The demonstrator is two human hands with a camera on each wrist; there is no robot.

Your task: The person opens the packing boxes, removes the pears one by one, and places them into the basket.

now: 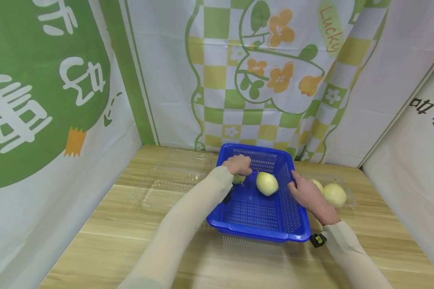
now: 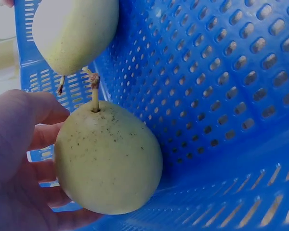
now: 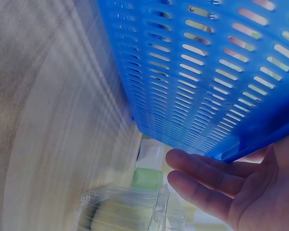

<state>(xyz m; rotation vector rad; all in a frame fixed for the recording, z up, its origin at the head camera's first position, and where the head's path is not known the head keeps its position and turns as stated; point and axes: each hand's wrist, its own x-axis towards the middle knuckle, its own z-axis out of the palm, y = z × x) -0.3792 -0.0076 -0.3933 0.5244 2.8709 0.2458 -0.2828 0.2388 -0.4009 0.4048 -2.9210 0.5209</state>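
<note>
A blue perforated plastic basket (image 1: 253, 212) stands on the table, tilted in the head view. Inside it, my left hand (image 1: 237, 164) curls round a pale yellow-green pear (image 2: 108, 159) near the left wall; the head view shows little of this pear (image 1: 238, 180). Beside it in the basket lies a second pear (image 1: 267, 184), its stem close to the first one's in the left wrist view. On the basket's right rim, my right hand (image 1: 307, 194) grips, with several fingers (image 3: 207, 175) outside and under the edge.
Right of the basket, a clear plastic box (image 3: 123, 207) holds pears, one of them (image 1: 335, 195) plainly seen. An open clear plastic clamshell (image 1: 168, 194) lies on the wooden table (image 1: 108, 237) at the left. Printed curtains (image 1: 217, 76) hang behind and at both sides.
</note>
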